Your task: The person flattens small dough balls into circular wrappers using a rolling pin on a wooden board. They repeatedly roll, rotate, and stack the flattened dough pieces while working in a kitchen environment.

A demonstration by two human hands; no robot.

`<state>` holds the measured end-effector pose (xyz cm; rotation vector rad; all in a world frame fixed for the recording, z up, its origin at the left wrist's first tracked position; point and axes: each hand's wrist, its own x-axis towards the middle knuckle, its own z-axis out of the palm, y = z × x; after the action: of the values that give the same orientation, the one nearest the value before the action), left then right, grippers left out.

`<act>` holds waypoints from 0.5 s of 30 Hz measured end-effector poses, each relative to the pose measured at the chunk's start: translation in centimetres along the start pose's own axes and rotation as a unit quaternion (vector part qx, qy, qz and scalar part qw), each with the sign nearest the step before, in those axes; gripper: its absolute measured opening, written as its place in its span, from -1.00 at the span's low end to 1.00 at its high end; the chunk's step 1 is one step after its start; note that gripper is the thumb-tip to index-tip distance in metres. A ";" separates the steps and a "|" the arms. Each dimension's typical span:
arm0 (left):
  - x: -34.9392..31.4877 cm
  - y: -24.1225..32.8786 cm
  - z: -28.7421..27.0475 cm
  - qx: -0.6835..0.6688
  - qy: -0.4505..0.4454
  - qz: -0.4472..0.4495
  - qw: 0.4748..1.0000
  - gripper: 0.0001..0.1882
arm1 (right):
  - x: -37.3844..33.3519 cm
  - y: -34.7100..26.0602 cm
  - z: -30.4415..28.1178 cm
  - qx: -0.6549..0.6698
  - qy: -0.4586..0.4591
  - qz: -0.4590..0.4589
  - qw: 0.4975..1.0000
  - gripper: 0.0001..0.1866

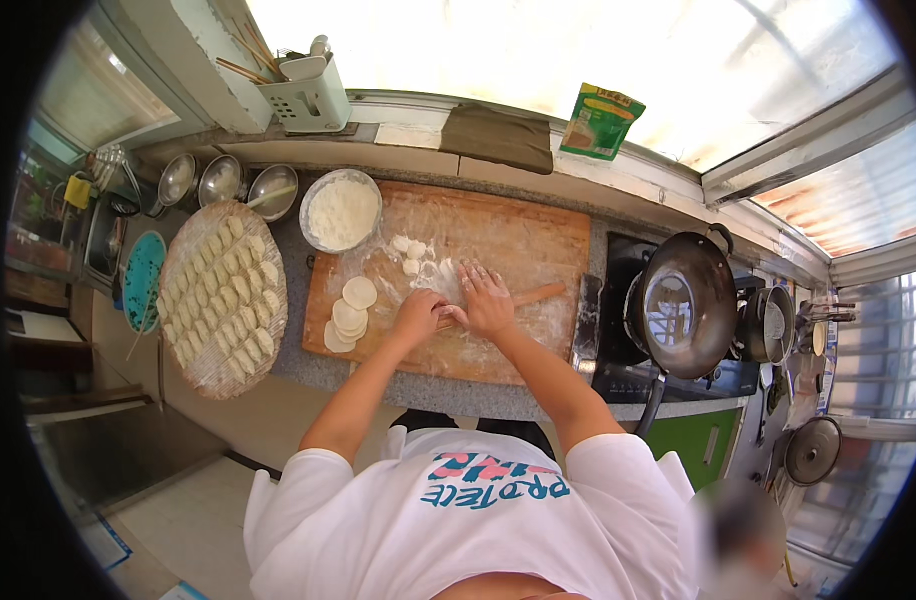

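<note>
On the floured wooden board point(448, 215), my left hand point(418, 315) is closed with its fingers curled, close to my right thumb. What it pinches is hidden. My right hand point(486, 300) lies palm down with fingers stretched out, resting over a wooden rolling pin point(540, 293) whose end sticks out to the right. Loose flour is spread around the fingertips. Several thin round dough wrappers point(350, 318) overlap to the left of my left hand. Beyond the hands sit small white dough pieces point(412, 254).
Left of the board stand a bowl of flour point(341, 210) and a round tray point(191, 372) with rows of dumplings. Metal bowls point(221, 180) line the back. A cleaver point(586, 325) lies at the board's right edge, beside a wok point(683, 305) on the stove. A blurred shape is at lower right.
</note>
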<state>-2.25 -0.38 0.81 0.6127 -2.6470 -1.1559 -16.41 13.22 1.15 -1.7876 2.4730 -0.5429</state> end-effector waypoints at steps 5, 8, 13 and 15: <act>-0.4 -1.2 0.6 0.019 -0.066 0.051 0.996 -0.86 | -6.7 -1.1 -0.2 0.022 -0.024 -0.011 0.999 -0.10; -0.5 -0.8 0.9 -0.013 -0.125 0.128 0.984 -0.84 | -9.5 -0.8 -0.5 0.015 -0.018 -0.038 0.999 -0.11; -1.1 -1.0 0.2 -0.043 -0.008 0.046 0.998 -0.80 | -2.3 -0.4 -0.4 0.006 -0.027 -0.003 1.000 -0.11; -0.9 -0.9 -0.1 -0.043 -0.004 -0.013 0.999 -0.81 | 0.2 -0.1 -0.4 -0.011 -0.019 0.005 1.000 -0.11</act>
<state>-1.10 -0.63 0.20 0.6300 -2.5880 -1.2733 -16.52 13.11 1.63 -1.7755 2.4707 -0.4786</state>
